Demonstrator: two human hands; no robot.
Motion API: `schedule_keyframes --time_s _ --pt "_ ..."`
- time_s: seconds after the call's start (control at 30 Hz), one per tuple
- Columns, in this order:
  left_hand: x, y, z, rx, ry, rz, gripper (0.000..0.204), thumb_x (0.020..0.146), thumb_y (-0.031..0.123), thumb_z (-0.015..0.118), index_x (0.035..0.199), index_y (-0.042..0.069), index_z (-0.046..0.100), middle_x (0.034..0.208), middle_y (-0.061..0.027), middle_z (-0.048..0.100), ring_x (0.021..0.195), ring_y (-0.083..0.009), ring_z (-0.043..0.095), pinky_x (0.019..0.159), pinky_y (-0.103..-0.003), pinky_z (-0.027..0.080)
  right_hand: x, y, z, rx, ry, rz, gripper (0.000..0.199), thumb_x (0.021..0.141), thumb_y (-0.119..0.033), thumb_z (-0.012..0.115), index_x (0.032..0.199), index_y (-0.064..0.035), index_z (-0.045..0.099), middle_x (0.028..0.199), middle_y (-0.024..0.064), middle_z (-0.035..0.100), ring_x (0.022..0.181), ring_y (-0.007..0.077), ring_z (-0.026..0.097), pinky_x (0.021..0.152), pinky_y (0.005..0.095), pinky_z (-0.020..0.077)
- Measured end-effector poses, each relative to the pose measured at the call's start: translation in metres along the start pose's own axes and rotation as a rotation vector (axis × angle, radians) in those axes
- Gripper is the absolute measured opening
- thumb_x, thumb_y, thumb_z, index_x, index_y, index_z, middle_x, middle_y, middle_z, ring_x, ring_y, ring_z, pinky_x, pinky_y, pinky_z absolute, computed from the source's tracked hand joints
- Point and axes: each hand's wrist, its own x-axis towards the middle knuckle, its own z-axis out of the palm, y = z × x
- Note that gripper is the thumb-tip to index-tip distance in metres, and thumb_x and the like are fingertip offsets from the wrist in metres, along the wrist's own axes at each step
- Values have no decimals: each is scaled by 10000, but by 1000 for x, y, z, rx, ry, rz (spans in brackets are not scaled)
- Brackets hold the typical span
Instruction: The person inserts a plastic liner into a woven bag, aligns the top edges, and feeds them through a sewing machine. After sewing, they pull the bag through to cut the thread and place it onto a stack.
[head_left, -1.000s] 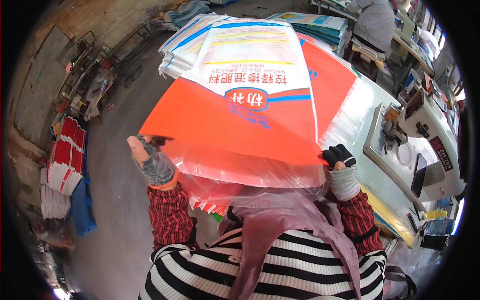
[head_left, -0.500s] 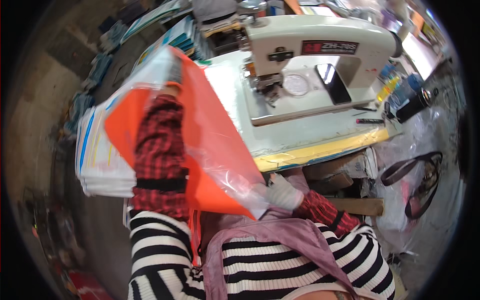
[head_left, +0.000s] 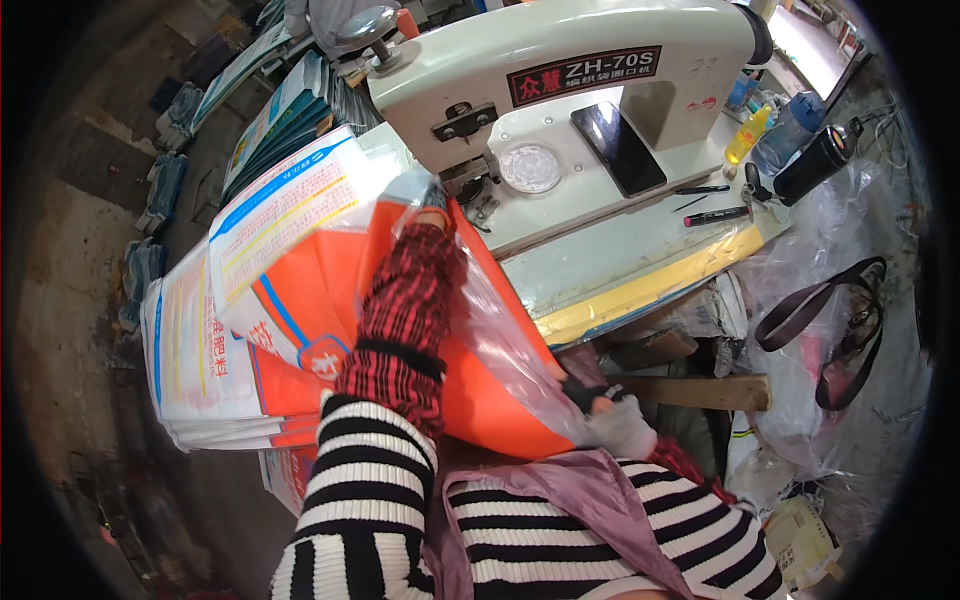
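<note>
An orange woven bag (head_left: 505, 395) with a clear plastic liner (head_left: 510, 330) lies slantwise across my lap and up to the sewing machine (head_left: 560, 60). My left hand (head_left: 425, 205) grips its far end, close beside the machine's needle area; the fingers are partly hidden by the sheet. At the bag's near right corner, my gloved right hand (head_left: 618, 425) is closed on the edge, its dark-tipped fingers bent. Under my left forearm rests a stack of printed white and orange bags (head_left: 200, 350).
On the machine bed lies a black phone (head_left: 620, 150). Pens (head_left: 715, 216), a yellow bottle (head_left: 748, 135) and a black flask (head_left: 820, 162) stand or lie at the right. A dark strap (head_left: 800, 330) hangs over clear plastic sheeting. More bag stacks (head_left: 285, 125) sit at the back left.
My left hand has come right and down toward the needle area, bringing the raised bag with it and uncovering the printed stack. My right hand has shifted slightly right and nearer to me.
</note>
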Motion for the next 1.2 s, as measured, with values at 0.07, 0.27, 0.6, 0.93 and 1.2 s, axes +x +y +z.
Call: schedule_keyframes --time_s 0.07,0.27,0.6,0.93,1.2 --pt "20 -12 -2 -53 -86 100 114 755 200 553 764 130 642 750 -102 595 734 -248 606 648 -399 469 41 0 2 -125 -66 -91 169 699 -211 565 804 -93 626 656 135 548 535 290 557 429 406 399" --pt "-79 -76 44 -197 -377 376 156 777 212 530 797 117 652 796 -136 614 758 -272 614 678 -402 477 173 -9 -66 38 87 116 216 777 -134 539 904 29 603 833 201 632 781 316 639 659 386 507" --pt "-215 -18 -62 -484 -503 332 268 797 248 546 969 54 610 822 -180 607 717 -307 609 679 -389 494 200 3 -70 414 34 -14 191 710 -136 571 858 -24 619 658 180 599 626 314 607 604 404 491" --pt "-200 9 -123 -904 -448 639 300 770 288 611 944 46 583 870 -152 598 839 -341 583 738 -403 467 170 -14 -46 -343 289 -286 130 680 -100 545 677 -22 649 670 149 630 647 264 609 679 351 475" --pt "-182 -31 -193 -216 166 885 126 759 180 556 737 89 639 652 -77 595 564 -266 565 490 -401 450 180 -12 -58 50 -9 -40 205 796 -165 490 832 -1 606 688 197 591 639 351 584 641 414 473"
